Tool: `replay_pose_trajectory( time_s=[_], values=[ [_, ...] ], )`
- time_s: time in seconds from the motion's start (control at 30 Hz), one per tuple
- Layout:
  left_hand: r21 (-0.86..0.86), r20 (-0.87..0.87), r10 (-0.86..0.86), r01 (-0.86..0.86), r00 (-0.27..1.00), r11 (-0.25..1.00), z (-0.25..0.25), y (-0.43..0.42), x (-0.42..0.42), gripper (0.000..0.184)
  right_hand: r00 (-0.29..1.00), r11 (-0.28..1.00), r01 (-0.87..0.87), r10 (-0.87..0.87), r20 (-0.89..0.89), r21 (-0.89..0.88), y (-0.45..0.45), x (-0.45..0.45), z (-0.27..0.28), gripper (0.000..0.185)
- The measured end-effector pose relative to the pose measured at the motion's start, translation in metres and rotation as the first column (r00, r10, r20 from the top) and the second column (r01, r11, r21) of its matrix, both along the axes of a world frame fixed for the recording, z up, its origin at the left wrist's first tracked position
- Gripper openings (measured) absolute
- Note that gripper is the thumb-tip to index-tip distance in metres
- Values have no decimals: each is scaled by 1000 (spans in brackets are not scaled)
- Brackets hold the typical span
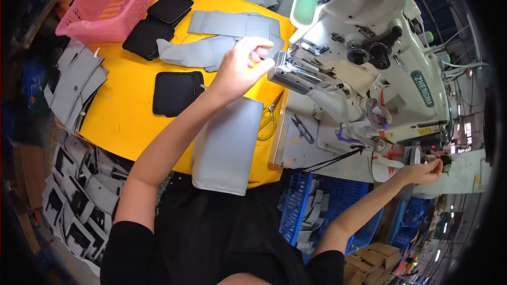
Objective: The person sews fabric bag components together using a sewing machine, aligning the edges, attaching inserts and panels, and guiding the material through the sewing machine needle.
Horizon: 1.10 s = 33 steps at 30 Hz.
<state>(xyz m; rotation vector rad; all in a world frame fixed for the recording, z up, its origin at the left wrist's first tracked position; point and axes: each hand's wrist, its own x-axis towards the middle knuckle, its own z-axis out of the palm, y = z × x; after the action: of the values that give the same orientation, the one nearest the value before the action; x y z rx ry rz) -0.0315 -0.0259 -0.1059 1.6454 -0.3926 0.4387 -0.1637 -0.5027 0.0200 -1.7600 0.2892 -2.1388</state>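
My left hand [240, 71] is raised beside the metal cylinder arm [290, 80] of a white sewing machine [417, 87]. Its thumb and fingers are apart and bent, with nothing visible between them. Below that wrist, a folded grey fabric piece [227, 145] lies over the front edge of the yellow table. Off to the right, by the machine's end, my right hand [424, 172] has its fingers closed at a small dark part; what they grip is too small to make out. Yellow-handled scissors [267, 124] and dark thread snips [302, 129] lie between the hands.
The yellow table [121, 111] carries black square pouches [178, 93] and flat grey fabric strips [235, 24]. A pink basket [90, 18] with black pieces stands at its back left. Grey stacks [79, 195] sit at left; a blue crate [296, 200] is below the machine.
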Motion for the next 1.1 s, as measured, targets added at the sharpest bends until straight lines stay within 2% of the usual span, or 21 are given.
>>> replay_pose_trajectory(
  time_s=[0.03, 0.07, 0.13, 0.17, 0.27, 0.3, 0.37, 0.4, 0.43, 0.47, 0.5, 0.53, 0.57, 0.6, 0.63, 0.67, 0.73, 0.97, 1.0, 1.07, 1.1],
  values=[
    [-10, 0, 12, -12, 1000, 1000, 0, -1, 4, 12, 1000, 1000, -12, 12, 0, -10, 24, -2, 2, 22],
    [-91, -108, -142, 132, 984, 987, -1, -2, 7, 11, 1000, 998, -14, 13, -8, -62, 45, -6, 4, 21],
    [-297, -263, -451, 373, 853, 879, -4, -2, 14, 11, 999, 991, -34, 31, -21, -131, 74, -12, 3, 20],
    [-313, -259, -440, 357, 860, 880, -5, 0, 19, 11, 998, 988, -52, 46, -43, -145, 84, -15, 2, 20],
    [134, -88, -324, 333, 942, 933, -9, 8, 36, 15, 985, 975, -150, 134, -106, -161, 113, -17, -6, 18],
    [122, -88, -315, 324, 945, 938, -6, 10, 38, 15, 971, 965, -215, 195, -139, -150, 122, -17, -10, 17],
    [343, -3, -85, 81, 996, 936, 2, 12, 43, 9, 951, 949, -281, 255, -175, -143, 139, -18, -20, 16],
    [441, 58, 23, -46, 998, 896, 4, 12, 47, 7, 915, 923, -347, 294, -276, -168, 147, -18, -26, 16],
    [435, 59, 23, -47, 998, 899, -1, 12, 53, 7, 869, 893, -411, 322, -375, -185, 154, -19, -33, 16],
    [424, 262, 170, -271, 950, 864, -11, 10, 61, 9, 814, 860, -471, 340, -470, -194, 162, -21, -39, 16],
    [367, 451, 298, -479, 841, 797, -22, 9, 67, 11, 750, 826, -530, 349, -561, -194, 170, -23, -43, 16],
    [269, 615, 402, -660, 678, 702, -27, 8, 70, 13, 752, 827, -527, 346, -562, -196, 180, -25, -45, 16],
    [266, 614, 403, -659, 678, 704, -21, 12, 60, 13, 697, 800, -558, 306, -649, -222, 192, -25, -45, 15],
    [259, 417, 273, -402, 867, 878, -16, 16, 44, 14, 637, 771, -589, 260, -726, -241, 202, -22, -45, 14],
    [184, 213, 74, -114, 974, 976, -7, 20, 24, 15, 639, 773, -586, 257, -725, -242, 208, -18, -46, 14],
    [43, 22, -168, 167, 986, 985, -3, 21, 9, 16, 600, 773, -598, 254, -758, -215, 213, -13, -47, 15],
    [2, 21, -193, 193, 981, 981, 0, 13, -6, 14, 519, 768, -620, 247, -819, -161, 224, -1, -47, 20],
    [-185, 8, -302, 298, 953, 937, -3, 2, -12, 12, 498, 805, -584, 250, -830, -108, 261, 45, -45, 24],
    [-272, -38, -325, 303, 945, 913, -4, 1, -12, 12, 499, 808, -579, 249, -830, -106, 261, 48, -45, 24],
    [-438, -123, -377, 291, 918, 851, -5, -1, -11, 12, 417, 821, -571, 264, -870, -24, 260, 54, -46, 25],
    [-436, -127, -379, 291, 917, 851, -5, -2, -9, 12, 372, 825, -565, 274, -887, 18, 260, 57, -46, 26]
  ],
)
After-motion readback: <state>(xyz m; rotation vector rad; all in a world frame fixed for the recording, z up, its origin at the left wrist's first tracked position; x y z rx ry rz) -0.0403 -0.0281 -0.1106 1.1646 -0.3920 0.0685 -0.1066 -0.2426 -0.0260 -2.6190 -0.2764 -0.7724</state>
